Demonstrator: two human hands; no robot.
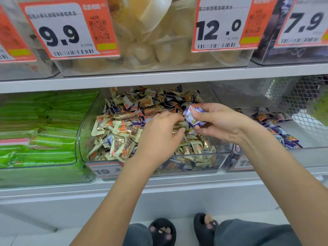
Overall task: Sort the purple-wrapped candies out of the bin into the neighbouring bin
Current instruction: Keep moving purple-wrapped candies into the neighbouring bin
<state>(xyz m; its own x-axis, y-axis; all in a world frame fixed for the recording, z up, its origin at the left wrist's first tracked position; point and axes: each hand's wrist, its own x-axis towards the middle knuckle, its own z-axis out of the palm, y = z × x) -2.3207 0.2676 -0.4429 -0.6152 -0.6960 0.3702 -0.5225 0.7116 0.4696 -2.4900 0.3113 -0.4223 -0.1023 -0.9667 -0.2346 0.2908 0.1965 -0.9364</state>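
A clear plastic bin (83,132) on the lower shelf holds a heap of gold-wrapped candies (117,128) mixed with purple-wrapped candies (170,102) toward the back. My right hand (218,121) hovers over the bin's right side, shut on a few purple-wrapped candies (192,115). My left hand (159,137) reaches into the heap just left of it, fingers curled on the gold wrappers; whether it holds one is hidden. The neighbouring bin (308,157) to the right holds a small pile of purple candies (276,128).
A bin of green-wrapped sticks (40,135) stands to the left. A wire mesh basket (305,100) sits behind the right bin. The upper shelf (159,77) carries clear bins with orange price tags (69,29). My slippers (162,231) show below.
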